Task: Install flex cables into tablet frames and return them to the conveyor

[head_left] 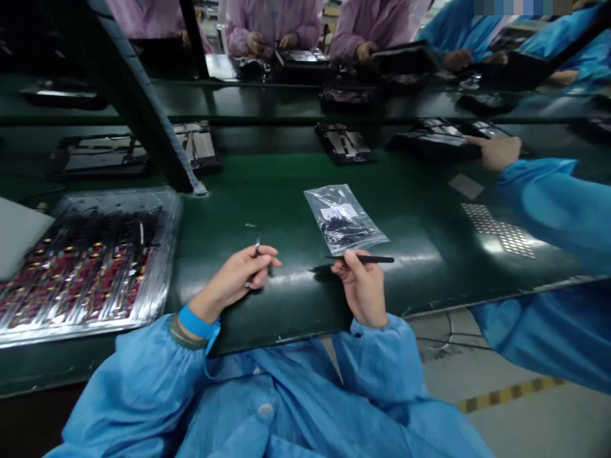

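Observation:
My left hand, with a blue band at the wrist, is closed in a pinch above the green bench. A small thin part, dark with a shiny spot, sticks up from its fingertips; its kind is too small to make out. Black tweezers lie across the fingers of my right hand, which grips them between thumb and fingers, tip toward the left. Just beyond that hand is a clear zip bag of small black pieces with a white label.
On the left stands a clear plastic tray of red and black circuit parts, beside a slanting dark post. Device housings line the back. At right, a co-worker's hand touches a housing near a sheet of silvery pads.

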Motion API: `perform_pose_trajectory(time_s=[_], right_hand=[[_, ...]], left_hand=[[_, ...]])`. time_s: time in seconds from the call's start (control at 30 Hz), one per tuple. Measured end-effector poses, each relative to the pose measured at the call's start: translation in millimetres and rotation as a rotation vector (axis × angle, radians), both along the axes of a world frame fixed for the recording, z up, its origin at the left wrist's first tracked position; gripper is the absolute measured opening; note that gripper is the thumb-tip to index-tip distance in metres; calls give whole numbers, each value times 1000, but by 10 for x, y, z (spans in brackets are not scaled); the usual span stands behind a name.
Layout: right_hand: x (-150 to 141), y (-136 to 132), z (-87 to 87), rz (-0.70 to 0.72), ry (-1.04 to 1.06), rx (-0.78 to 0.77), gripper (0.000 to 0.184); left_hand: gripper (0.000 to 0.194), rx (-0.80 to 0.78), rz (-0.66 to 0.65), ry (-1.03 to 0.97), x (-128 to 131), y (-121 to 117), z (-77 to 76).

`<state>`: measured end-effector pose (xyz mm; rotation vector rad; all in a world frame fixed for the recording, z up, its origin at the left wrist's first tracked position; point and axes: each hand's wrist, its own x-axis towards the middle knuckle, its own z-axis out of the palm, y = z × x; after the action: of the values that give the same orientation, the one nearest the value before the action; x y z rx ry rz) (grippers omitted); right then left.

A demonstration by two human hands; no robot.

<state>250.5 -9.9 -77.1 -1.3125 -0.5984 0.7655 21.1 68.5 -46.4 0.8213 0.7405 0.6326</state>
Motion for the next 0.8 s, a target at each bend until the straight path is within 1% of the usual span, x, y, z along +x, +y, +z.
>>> perform_pose_trajectory(time_s=[0.07,0.13,0.2,0.23,0.37,0.47,0.53,0.6,0.67,0.73,0.8], right_hand=[[-262,23,87,126,150,18,26],[-460,63,162,245,324,30,24],[-587,115,212,330,452,28,23],[-630,141,226,356,479,21,22],[-729,210,236,400,543,-4,23],[-775,216,225,413,590,-23,22],[-799,214,212,428,643,-38,22],[-815,216,192,441,731,-62,21],[-825,226,167,467,864,-112,20],[-834,242,147,510,984,-174,17],[-846,259,138,559,1052,-223,15]], left_hand=[[33,70,-55,33,92,-107,10],[39,151,-82,89,142,-184,13],[39,231,-66,136,148,-224,10],[38,268,-49,159,141,-233,7],[26,376,40,279,106,-244,-19],[18,427,90,354,97,-259,-36],[16,442,101,376,94,-270,-34],[18,438,105,380,90,-277,-19],[20,435,113,381,84,-280,4],[20,444,120,378,79,-280,27],[20,454,131,378,72,-280,45]])
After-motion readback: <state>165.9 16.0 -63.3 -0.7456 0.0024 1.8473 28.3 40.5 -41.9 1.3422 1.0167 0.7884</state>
